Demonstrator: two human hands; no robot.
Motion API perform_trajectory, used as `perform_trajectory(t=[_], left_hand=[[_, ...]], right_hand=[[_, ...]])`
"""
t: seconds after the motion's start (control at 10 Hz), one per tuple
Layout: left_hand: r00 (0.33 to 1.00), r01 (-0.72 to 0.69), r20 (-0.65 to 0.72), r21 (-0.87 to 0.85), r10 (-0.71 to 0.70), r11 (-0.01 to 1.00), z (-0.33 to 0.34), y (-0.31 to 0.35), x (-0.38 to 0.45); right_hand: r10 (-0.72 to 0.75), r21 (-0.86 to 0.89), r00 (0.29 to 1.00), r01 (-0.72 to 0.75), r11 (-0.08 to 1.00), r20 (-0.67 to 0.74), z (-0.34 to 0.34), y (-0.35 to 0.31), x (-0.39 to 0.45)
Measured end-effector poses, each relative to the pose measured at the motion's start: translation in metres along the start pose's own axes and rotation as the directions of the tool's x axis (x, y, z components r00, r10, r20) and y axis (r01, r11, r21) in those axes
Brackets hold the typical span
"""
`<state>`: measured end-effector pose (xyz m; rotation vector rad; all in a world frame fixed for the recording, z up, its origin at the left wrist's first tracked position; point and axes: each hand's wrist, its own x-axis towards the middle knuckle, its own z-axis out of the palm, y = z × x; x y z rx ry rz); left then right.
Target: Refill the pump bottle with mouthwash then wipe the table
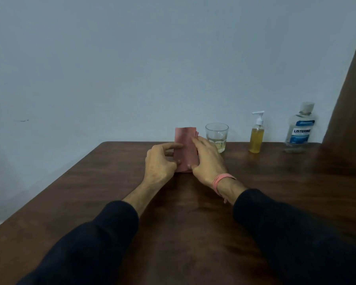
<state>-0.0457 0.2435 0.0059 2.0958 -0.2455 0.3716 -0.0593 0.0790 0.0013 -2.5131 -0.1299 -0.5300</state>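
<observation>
Your left hand [159,161] and right hand [207,159] pinch the folded pink cloth [186,150], its long axis toward twelve o'clock.

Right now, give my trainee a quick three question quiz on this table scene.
1. True or false: the pump bottle stands between the glass and the mouthwash bottle.
2. What do both hands hold? A) pink cloth B) glass C) pump bottle
3. Fill in: the wristband is on the ___ wrist.

Key: 1 true. 2 A: left hand and right hand hold the pink cloth. 3 right.
</observation>
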Motion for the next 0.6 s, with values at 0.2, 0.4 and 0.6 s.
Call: perform_trajectory(t=[0.2,0.4,0.6], left_hand=[[0.999,0.033,0.029,0.078,-0.036,0.996,0.020,-0.024,0.054],[0.996,0.067,0.049,0.130,-0.074,0.989,0.029,-0.039,0.067],[0.999,-0.017,0.039,0.304,0.006,0.952,0.028,-0.037,0.036]], right_hand=[[0.028,-0.170,0.998,-0.018,0.985,0.056,0.030,0.012,0.046],[0.105,-0.375,0.979,-0.031,0.926,0.178,0.044,0.015,0.062],[0.126,-0.372,0.965,-0.033,0.928,0.228,0.037,0.010,0.048]])
